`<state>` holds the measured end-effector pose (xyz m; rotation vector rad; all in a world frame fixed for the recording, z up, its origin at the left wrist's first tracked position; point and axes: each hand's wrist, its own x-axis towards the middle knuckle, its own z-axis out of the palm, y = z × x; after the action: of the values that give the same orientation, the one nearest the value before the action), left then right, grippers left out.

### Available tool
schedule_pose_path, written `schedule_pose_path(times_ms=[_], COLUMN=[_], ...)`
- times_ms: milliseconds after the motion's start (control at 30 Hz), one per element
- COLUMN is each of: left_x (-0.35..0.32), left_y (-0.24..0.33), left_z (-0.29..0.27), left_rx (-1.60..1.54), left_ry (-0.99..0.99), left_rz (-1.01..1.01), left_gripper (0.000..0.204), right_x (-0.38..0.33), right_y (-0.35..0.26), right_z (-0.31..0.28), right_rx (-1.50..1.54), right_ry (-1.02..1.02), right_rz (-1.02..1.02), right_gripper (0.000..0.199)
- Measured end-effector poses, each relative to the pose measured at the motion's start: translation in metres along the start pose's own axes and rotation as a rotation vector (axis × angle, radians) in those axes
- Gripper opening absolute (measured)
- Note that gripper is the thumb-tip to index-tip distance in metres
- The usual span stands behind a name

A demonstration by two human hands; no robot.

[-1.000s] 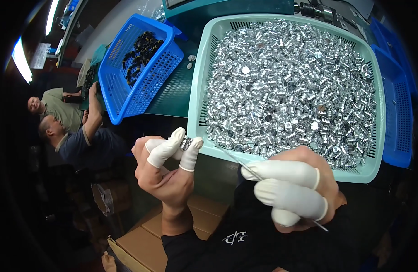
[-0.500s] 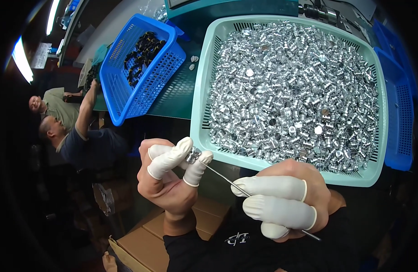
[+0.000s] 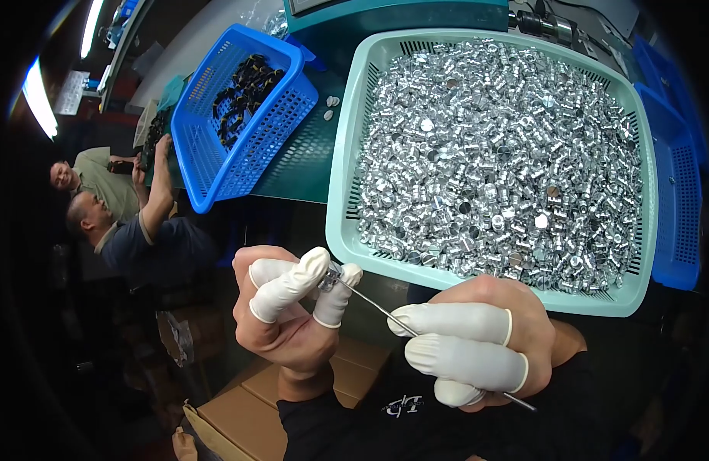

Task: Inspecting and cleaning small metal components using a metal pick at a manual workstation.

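Observation:
My left hand (image 3: 289, 315), with white finger cots on its fingertips, pinches a small shiny metal part (image 3: 329, 276) just below the front left corner of a pale green basket (image 3: 340, 192). My right hand (image 3: 477, 342), also in finger cots, grips a thin metal rod (image 3: 373, 306). The rod's tip sits at or in the small part. The basket is heaped with several small silver metal parts (image 3: 500, 154).
A blue basket (image 3: 250, 142) with black parts stands to the left on the teal bench (image 3: 304, 161). Another blue basket (image 3: 677, 192) lies at the right edge. Two people (image 3: 124, 223) sit at lower left. Cardboard boxes (image 3: 247, 407) lie below my hands.
Both hands have dropped a little, away from the basket's front edge, with the rod still at the small part. The rod's tip has stayed between my left fingertips.

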<state>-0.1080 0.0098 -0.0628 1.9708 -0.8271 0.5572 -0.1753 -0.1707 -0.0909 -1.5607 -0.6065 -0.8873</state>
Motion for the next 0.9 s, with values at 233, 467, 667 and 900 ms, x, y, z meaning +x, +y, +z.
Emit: schedule_pose_path(times_ms=[233, 467, 667, 900], left_x=[-0.002, -0.004, 0.003, 0.006], left_y=[0.002, 0.006, 0.0, -0.001], left_z=[-0.001, 0.002, 0.005, 0.001], left_rx=[0.049, 0.137, 0.294, -0.021], left_ry=[0.009, -0.018, -0.104, -0.078], left_rz=[0.019, 0.032, 0.189, 0.163], left_gripper=[0.042, 0.038, 0.036, 0.041], right_x=[0.001, 0.003, 0.005, 0.009], right_y=[-0.002, -0.003, 0.01, 0.0], right_z=[-0.001, 0.0, 0.002, -0.011], right_rx=[-0.03, -0.103, -0.116, 0.552], right_ry=[-0.026, -0.068, -0.038, 0.12], right_rz=[-0.014, -0.007, 0.043, 0.653], right_gripper=[0.026, 0.019, 0.014, 0.04])
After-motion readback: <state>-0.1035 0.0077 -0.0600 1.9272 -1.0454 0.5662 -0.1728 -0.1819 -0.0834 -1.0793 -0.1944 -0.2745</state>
